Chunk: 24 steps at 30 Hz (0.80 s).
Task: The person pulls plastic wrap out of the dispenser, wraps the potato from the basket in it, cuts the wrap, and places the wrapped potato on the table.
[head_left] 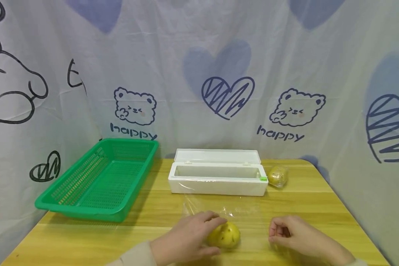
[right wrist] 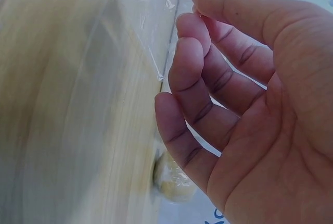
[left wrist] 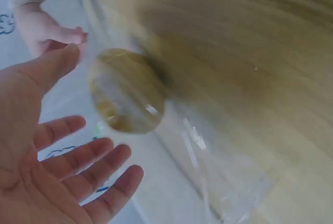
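A yellow potato (head_left: 229, 236) with dark spots lies on a sheet of clear plastic wrap (head_left: 247, 216) near the front of the table. Beside it is my left hand (head_left: 193, 234), its fingers loosely spread and partly covering it in the head view. The left wrist view shows that hand's fingers apart from the potato (left wrist: 127, 91). My right hand (head_left: 296, 234) is to the right of the potato; thumb and forefinger pinch the wrap's edge, though the thin film is hard to make out there. In the right wrist view, the wrap (right wrist: 145, 31) stretches beside those fingertips.
Behind the potato stands a white wrap dispenser box (head_left: 219, 187), lid raised, with a green piece at its right end. A wrapped potato (head_left: 278, 176) sits at the box's right. On the left is a green plastic basket (head_left: 128, 207). A printed curtain (head_left: 186, 136) hangs around the table.
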Motion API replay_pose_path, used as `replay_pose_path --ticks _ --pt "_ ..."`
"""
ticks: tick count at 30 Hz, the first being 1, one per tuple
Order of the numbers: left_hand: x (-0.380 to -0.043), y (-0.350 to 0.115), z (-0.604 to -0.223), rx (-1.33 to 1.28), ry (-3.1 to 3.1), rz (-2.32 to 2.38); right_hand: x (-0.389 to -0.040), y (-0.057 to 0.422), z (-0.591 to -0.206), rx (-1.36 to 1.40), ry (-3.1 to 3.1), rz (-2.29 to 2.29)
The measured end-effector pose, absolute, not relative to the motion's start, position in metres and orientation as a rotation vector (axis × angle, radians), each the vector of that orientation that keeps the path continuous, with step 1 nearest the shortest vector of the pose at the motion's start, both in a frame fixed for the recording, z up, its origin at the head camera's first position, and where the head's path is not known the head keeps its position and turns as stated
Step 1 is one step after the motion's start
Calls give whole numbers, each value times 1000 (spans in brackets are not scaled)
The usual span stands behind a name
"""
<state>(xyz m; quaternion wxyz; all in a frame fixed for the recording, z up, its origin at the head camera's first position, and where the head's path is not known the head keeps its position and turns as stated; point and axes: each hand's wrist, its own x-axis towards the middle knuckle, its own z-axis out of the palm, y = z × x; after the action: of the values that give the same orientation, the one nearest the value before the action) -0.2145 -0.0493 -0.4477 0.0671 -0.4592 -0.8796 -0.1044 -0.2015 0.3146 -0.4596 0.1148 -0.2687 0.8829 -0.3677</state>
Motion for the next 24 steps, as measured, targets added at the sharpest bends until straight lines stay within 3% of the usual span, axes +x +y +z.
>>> replay_pose_path --ticks 18,24 --pt "-234 -44 -459 -1511 -2621 -566 -195 314 -440 -758 2575 -1102" --pt "-231 -44 -457 -1530 -2629 -627 -184 289 -425 -757 2677 -949"
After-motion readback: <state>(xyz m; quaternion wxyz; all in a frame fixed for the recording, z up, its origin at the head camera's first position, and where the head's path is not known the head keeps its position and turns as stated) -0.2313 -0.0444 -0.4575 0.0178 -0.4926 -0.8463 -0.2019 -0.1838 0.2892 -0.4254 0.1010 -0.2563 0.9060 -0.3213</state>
